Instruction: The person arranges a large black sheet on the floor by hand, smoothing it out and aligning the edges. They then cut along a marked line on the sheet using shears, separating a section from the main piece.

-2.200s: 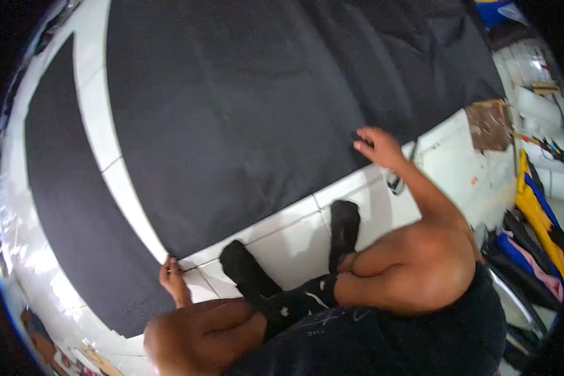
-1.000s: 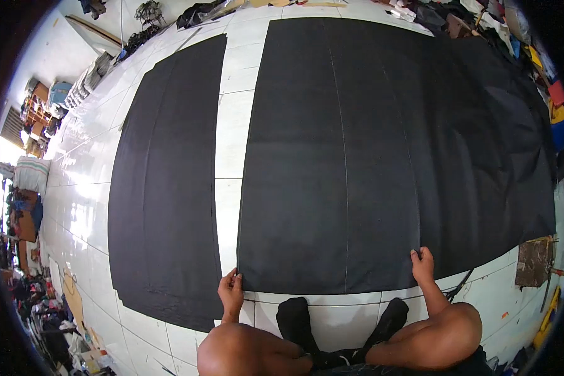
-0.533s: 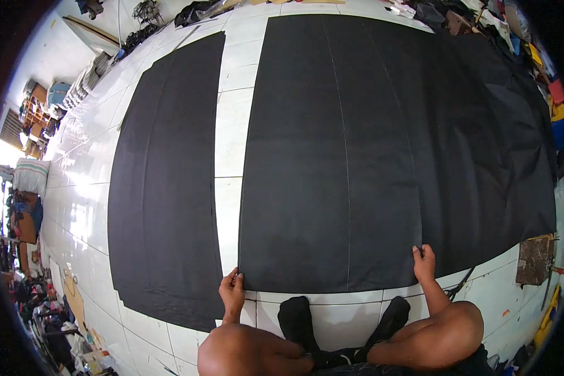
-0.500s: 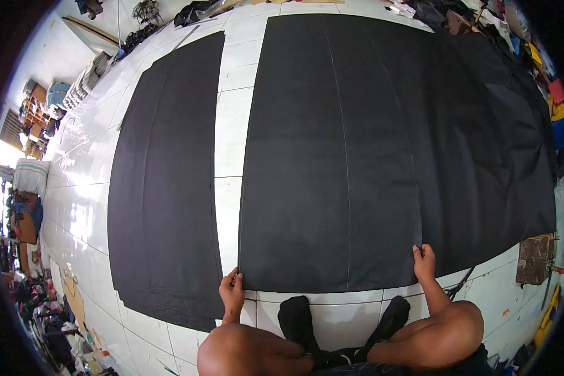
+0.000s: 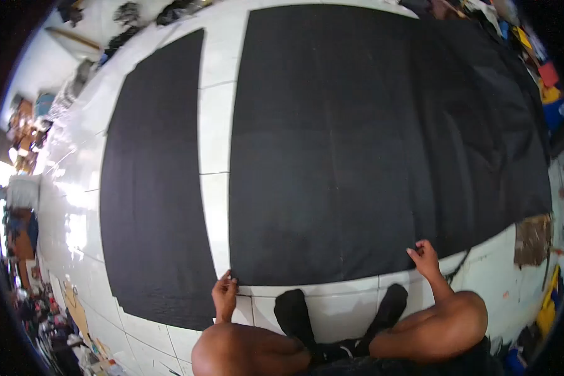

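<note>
A large sheet of black fabric (image 5: pixel 294 156) lies over the floor, with faint lengthwise lines and folds towards its right side. My left hand (image 5: pixel 225 293) is closed at its lower left corner, pinching the edge. Near the bottom edge, further right, my right hand (image 5: pixel 425 258) is over the sheet with thumb and forefinger apart and nothing visible between them. A narrower black fabric piece (image 5: pixel 153 182) lies separately to the left, across a strip of white tile.
My feet in dark socks (image 5: pixel 292 313) are just below the large sheet, between my bent knees. A brown board (image 5: pixel 532 240) lies at the right. Piled items (image 5: pixel 34 313) line the left side, and more clutter (image 5: pixel 550 94) is at the upper right.
The view has shifted slightly, moving the fabric left and up in the picture. My right thumb and forefinger have parted at the sheet; my left hand remains at the corner.
</note>
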A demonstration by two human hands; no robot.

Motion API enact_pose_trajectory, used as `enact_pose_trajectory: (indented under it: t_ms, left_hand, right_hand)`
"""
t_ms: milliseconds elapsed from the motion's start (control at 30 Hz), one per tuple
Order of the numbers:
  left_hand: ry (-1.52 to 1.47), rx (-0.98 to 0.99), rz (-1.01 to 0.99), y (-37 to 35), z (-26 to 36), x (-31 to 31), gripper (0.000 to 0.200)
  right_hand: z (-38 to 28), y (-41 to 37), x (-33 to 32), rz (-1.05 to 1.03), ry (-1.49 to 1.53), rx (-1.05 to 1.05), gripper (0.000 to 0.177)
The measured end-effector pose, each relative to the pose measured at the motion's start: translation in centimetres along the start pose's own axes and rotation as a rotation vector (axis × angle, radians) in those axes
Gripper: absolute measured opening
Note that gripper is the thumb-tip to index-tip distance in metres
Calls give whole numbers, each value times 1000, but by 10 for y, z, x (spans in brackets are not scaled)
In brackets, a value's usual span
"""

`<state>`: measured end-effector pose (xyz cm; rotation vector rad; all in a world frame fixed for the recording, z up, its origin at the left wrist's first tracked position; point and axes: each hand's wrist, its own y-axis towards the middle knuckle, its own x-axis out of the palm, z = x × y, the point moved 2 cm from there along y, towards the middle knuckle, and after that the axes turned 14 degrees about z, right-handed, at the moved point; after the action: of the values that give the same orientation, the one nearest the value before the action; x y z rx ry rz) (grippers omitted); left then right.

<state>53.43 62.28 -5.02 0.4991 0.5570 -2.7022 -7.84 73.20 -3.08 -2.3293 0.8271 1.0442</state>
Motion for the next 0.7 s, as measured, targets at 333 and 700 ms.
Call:
enact_pose_trajectory:
  t_ms: [333,700]
  left_hand:
    - [349,248,-158,16,-15,-20,51]
    - [355,304,-103,1,-2,-9,51]
  right_hand:
    - [27,-6,-20,-208,-62,14,35]
    - [29,-4,-21,-198,-35,59,33]
